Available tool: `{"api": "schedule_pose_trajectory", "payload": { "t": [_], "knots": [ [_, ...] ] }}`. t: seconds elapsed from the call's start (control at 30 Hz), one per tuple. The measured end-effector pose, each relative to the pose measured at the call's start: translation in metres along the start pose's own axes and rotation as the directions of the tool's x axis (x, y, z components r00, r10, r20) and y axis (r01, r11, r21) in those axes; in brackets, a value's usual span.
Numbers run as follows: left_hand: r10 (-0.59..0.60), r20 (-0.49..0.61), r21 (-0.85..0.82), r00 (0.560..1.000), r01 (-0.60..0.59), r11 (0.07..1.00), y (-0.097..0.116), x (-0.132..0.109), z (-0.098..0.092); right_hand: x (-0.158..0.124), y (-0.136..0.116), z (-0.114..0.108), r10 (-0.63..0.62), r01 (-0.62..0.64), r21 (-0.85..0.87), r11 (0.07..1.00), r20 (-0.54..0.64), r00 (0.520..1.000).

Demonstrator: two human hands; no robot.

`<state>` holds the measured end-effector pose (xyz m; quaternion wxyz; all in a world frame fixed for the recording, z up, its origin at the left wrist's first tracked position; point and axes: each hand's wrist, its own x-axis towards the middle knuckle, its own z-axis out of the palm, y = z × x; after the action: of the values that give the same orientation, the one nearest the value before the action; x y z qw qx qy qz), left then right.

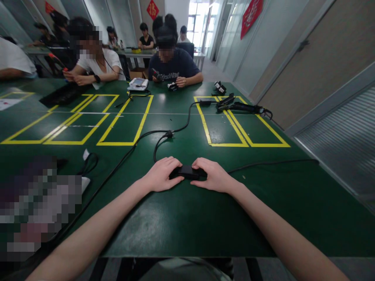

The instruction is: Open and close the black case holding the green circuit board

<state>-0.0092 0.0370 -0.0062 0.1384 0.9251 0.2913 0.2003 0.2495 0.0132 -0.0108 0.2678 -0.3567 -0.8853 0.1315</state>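
Note:
A black power adapter (187, 171) rests on the green table in front of me, held at both ends. My left hand (164, 174) grips its left end between thumb and fingers, while my right hand (213, 174) pinches the right end. From behind my left hand a black cord curves up to a plug (169, 134), which lies on the table with its prongs pointing right. A thin black cable (272, 162) leads from my right hand toward the table's right side. The adapter's two ends are partly hidden by my fingers.
A long black cable (117, 168) crosses the table on my left. Black tool-like devices (234, 104) lie at the far right, near yellow tape outlines (230, 145). Blurred-out items (43, 210) sit at the near left. Across the table, a person (172, 66) handles a small object.

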Motion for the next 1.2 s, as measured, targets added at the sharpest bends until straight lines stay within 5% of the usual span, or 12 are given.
{"api": "schedule_pose_trajectory", "payload": {
  "t": [0.3,0.8,1.03,1.2],
  "knots": [
    [0.052,0.066,0.198,0.996,-0.065,0.978,0.001,0.003,-0.001,0.002,-0.004,-0.002,-0.062,0.061,-0.128,0.990,-0.004,0.998],
    [0.081,0.006,0.177,0.997,-0.080,0.981,-0.001,0.002,0.002,-0.001,-0.002,0.003,-0.123,0.119,-0.064,0.991,-0.070,0.990],
    [-0.213,0.049,-0.028,0.976,0.215,0.976,0.008,0.008,-0.001,-0.006,-0.003,0.000,-0.316,0.288,-0.263,0.921,-0.068,0.946],
    [-0.220,-0.031,-0.136,0.975,0.214,0.967,0.009,0.005,0.003,0.000,-0.003,-0.001,-0.186,0.186,-0.265,0.946,0.027,0.982]
  ]
}}
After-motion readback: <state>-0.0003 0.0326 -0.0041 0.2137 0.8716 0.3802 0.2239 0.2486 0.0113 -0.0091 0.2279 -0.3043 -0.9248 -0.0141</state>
